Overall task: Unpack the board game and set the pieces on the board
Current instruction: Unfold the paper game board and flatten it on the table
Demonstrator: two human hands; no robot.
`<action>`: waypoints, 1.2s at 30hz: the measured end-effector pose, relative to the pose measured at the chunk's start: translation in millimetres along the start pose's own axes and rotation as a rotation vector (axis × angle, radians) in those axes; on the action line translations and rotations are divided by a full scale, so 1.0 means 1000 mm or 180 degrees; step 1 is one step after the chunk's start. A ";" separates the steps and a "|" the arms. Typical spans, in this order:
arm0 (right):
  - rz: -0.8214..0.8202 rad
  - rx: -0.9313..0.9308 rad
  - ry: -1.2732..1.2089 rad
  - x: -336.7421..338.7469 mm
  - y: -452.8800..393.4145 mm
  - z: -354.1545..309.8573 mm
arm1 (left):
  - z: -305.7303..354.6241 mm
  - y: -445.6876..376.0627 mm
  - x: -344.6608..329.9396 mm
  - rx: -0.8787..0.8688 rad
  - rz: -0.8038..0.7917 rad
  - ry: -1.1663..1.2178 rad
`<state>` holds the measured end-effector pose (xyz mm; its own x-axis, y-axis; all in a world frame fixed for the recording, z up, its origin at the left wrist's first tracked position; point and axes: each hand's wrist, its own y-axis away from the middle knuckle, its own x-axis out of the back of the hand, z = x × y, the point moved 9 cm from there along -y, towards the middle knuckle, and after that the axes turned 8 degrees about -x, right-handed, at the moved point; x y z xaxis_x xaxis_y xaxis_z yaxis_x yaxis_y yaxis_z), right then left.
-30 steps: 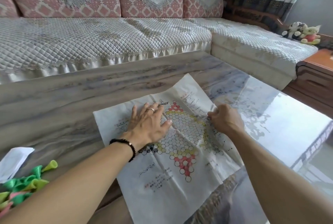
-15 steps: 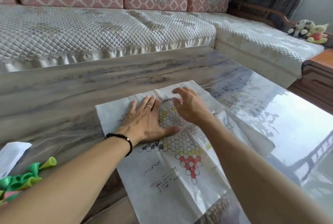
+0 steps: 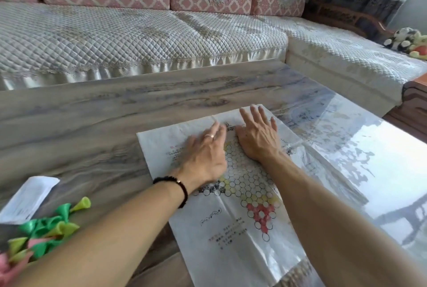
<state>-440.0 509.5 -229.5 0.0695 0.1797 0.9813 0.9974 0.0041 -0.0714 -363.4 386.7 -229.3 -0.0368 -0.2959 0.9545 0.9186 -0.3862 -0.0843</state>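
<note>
On the low table [image 3: 97, 125] in front of the sofa [image 3: 138, 39], both forearms reach forward side by side, palms down, onto the paper game board [image 3: 233, 236]. The left hand [image 3: 203, 155], with a ring on one finger and a dark bracelet [image 3: 175, 185] at the wrist, lies just beside the right hand [image 3: 258, 139], the two nearly touching over the far half of the sheet. The tabletop is grey wood-grain under a glossy layer that mirrors the window on the right side; a quilted pale cover lies over the sofa seat, patterned pink cushions stand behind, and a soft toy [image 3: 409, 42] sits on the corner section. The board is spread flat near the table's near edge, creased, its hexagon star printed with yellow and red points. Both hands are flat with fingers stretched out, pressing the paper and gripping nothing. At the left edge lies a heap of green, yellow and pink cone-shaped pieces [image 3: 44, 233], beside a white packet [image 3: 27, 196].
</note>
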 end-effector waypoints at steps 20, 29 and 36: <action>-0.0502 -0.0266 0.0380 0.010 0.067 0.087 | 0.069 -0.011 -0.011 -0.0494 -0.0254 0.0131; -0.0512 -0.0250 0.0326 0.010 0.065 0.089 | 0.037 0.053 -0.025 -0.0240 -0.0465 -0.0446; -0.0343 0.0114 0.0119 0.016 0.099 0.017 | 0.032 0.080 -0.019 -0.0116 -0.0596 -0.0351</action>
<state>-340.4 529.4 -223.7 -0.0368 0.1397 0.9895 0.9980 0.0566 0.0291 -276.1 389.6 -244.8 -0.1604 -0.1196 0.9798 0.8848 -0.4575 0.0890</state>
